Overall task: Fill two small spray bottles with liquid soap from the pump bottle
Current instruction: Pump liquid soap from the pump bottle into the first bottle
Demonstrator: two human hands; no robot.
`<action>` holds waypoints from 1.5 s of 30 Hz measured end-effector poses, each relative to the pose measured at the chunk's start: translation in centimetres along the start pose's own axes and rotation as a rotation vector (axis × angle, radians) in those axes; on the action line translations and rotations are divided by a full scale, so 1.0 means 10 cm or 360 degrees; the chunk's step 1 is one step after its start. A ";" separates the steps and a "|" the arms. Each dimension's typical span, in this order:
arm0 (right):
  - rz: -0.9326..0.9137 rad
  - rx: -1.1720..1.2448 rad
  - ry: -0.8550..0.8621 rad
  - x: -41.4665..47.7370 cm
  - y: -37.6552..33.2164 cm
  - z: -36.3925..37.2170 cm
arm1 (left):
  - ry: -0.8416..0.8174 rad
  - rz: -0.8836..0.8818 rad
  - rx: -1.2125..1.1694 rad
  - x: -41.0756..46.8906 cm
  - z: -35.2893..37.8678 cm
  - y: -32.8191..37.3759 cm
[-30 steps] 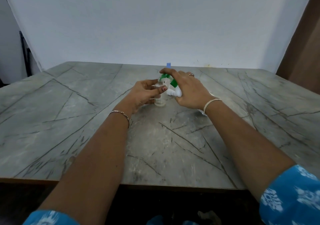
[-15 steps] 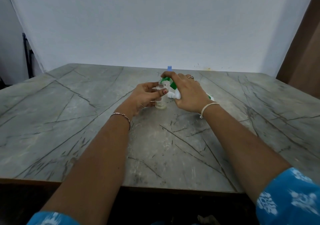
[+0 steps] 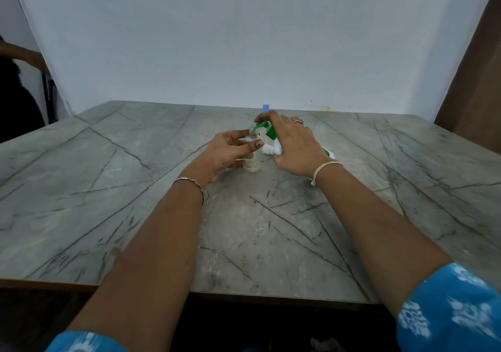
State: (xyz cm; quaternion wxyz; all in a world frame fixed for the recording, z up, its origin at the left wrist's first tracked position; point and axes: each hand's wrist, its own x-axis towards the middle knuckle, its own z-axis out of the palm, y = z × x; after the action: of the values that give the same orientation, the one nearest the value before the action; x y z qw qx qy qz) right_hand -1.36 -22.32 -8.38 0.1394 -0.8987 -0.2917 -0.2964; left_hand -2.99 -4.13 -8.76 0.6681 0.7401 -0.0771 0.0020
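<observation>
The left hand (image 3: 226,152) curls its fingers round the small clear spray bottle (image 3: 252,161), which stands mid-table (image 3: 108,189). At its three o'clock, the right hand (image 3: 294,145) grips the pump bottle (image 3: 271,133), green spout over the open neck. A blue cap (image 3: 265,107) shows at twelve o'clock.

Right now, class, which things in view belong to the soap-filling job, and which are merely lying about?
In the job: small clear bottle, held by the left hand; pump bottle, under the right hand; white cap piece, likely a spray top.
Lying about: blue-capped item behind the hands, mostly hidden; white backdrop; brown panel.
</observation>
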 end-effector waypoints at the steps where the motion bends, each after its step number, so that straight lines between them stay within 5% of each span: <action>1: -0.0002 -0.0004 0.0000 0.00 0.00 0.00 | -0.0003 -0.0001 -0.0003 0.00 0.00 0.00; 45: -0.0014 -0.0140 0.0012 -0.06 -0.03 -0.05 | 0.0038 0.0032 -0.0022 -0.04 0.05 0.03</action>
State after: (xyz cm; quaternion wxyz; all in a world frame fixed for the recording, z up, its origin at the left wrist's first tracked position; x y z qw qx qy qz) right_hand -2.19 -22.52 -8.36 0.0997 -0.9015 -0.2818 -0.3129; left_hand -3.47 -4.62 -8.60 0.6740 0.7346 -0.0768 0.0170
